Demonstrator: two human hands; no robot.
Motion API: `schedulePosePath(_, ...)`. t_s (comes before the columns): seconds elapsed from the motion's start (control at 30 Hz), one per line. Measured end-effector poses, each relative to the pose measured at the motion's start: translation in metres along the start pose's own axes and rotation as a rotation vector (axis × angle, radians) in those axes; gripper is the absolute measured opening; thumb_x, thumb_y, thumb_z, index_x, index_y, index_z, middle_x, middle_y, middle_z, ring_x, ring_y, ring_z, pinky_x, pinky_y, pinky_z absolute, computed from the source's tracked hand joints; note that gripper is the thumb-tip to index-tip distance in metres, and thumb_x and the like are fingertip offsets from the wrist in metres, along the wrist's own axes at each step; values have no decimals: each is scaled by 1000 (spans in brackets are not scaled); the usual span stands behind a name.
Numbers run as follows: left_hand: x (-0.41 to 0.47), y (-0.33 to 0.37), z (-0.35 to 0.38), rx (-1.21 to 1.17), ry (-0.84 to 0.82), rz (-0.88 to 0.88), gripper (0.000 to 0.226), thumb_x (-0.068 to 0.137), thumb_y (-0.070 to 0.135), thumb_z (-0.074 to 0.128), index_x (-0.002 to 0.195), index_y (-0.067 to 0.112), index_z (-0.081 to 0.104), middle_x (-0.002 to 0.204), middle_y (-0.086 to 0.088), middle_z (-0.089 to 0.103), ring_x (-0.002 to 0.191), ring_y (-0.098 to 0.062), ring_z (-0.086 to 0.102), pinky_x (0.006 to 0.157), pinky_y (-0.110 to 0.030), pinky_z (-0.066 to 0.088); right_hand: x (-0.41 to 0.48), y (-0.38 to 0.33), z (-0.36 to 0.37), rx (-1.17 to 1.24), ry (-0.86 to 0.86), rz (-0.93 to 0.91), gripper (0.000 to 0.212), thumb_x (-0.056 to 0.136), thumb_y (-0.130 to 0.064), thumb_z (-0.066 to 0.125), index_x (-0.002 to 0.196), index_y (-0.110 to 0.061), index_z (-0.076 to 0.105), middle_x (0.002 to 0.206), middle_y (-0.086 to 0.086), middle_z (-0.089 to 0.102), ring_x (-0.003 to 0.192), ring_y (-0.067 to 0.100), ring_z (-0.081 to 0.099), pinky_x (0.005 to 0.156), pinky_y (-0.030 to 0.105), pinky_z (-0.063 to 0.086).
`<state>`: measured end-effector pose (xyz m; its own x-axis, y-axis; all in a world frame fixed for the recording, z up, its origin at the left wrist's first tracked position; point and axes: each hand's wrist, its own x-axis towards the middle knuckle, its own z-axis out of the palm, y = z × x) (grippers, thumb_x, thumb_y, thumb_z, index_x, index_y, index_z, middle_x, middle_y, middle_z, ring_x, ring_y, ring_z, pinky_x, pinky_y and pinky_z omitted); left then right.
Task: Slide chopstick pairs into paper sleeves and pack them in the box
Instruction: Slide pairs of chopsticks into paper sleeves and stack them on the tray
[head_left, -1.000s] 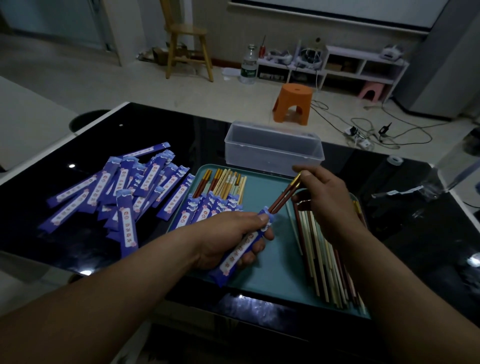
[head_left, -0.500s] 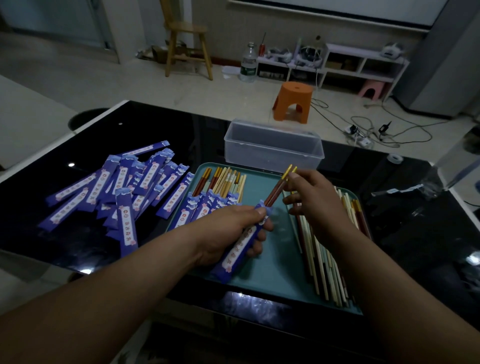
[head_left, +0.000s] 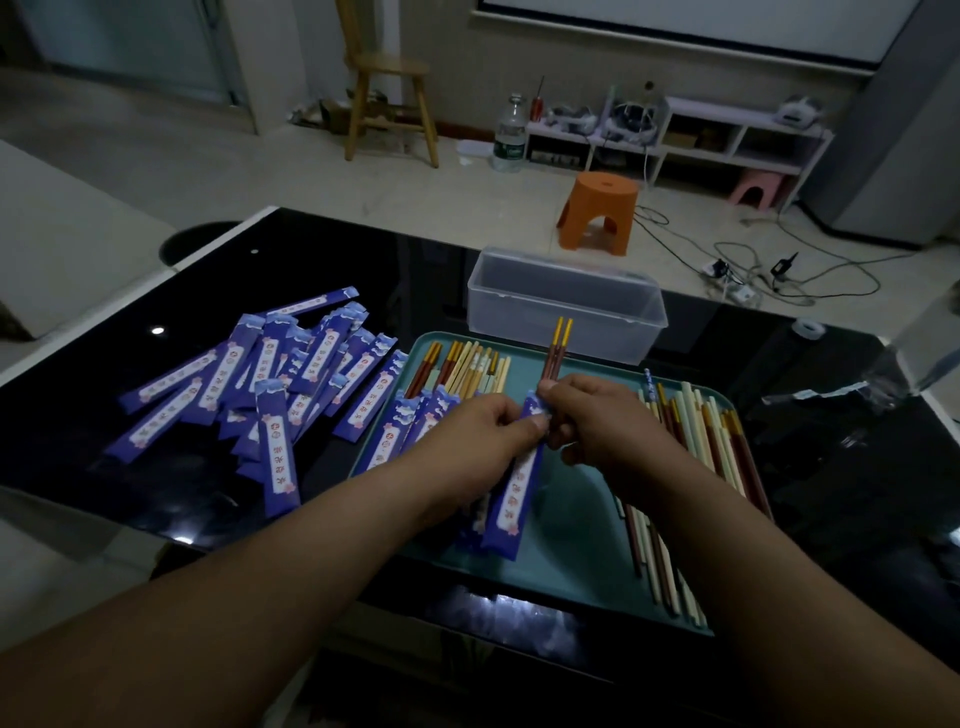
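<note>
A brown chopstick pair (head_left: 555, 358) with yellow tops is seated partway in a blue paper sleeve (head_left: 519, 480) above the teal tray (head_left: 571, 530); the upper half is left standing out, probably because the push is not yet finished. The sleeve is pinched near its mouth in the closed grip of the left hand (head_left: 480, 434), presumably to keep the opening steady. The sticks are pinched just above that mouth by the right hand (head_left: 597, 421), so they can be driven down together. The clear box (head_left: 566, 306) is set behind the tray on the desk (head_left: 831, 467), within reach for packing. Empty sleeves (head_left: 260, 384) are heaped to the left.
</note>
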<state>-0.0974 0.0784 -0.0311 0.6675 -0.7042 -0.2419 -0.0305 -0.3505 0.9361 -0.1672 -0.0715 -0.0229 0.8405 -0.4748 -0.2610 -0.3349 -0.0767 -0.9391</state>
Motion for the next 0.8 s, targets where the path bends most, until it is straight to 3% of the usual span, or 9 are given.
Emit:
schedulePosePath(0.13, 2, 2, -16, 212, 53, 22, 25, 105, 40, 57, 92, 19, 63, 84, -3, 67, 72, -17, 63, 63, -34, 48, 5, -3, 12, 24, 14, 21, 27, 105, -32, 59, 96, -10, 71, 72, 2, 64, 65, 16, 58, 58, 30, 45)
schedulePosePath(0.37, 6, -6, -93, 462, 308, -3, 24, 102, 33, 64, 94, 11, 69, 85, -8, 67, 76, -21, 61, 64, -31, 43, 9, -6, 34, -73, 14, 17, 27, 106, -35, 58, 104, -11, 70, 85, 8, 69, 67, 19, 62, 58, 31, 46)
schedulePosePath(0.6, 13, -25, -101, 507, 321, -96, 21, 102, 28, 64, 95, 11, 72, 92, -7, 70, 87, -24, 66, 86, -39, 57, 0, -3, 50, -200, -73, 65, 27, 106, -33, 57, 102, -7, 67, 85, 8, 71, 68, 17, 63, 54, 26, 48)
schedulePosePath(0.7, 13, -29, -99, 561, 328, -85, 24, 100, 27, 66, 91, 4, 69, 88, -15, 69, 84, -30, 66, 81, -41, 57, -1, 3, 54, -292, -102, 61, 26, 107, -32, 56, 101, -8, 67, 88, 9, 71, 68, 16, 63, 53, 25, 48)
schedulePosePath(0.8, 12, -30, -98, 610, 325, -75, 26, 99, 29, 67, 82, 10, 61, 82, -11, 65, 79, -28, 64, 78, -42, 57, 0, 5, 55, -351, -104, 36, 27, 106, -33, 56, 100, -9, 66, 89, 9, 73, 66, 14, 63, 55, 26, 49)
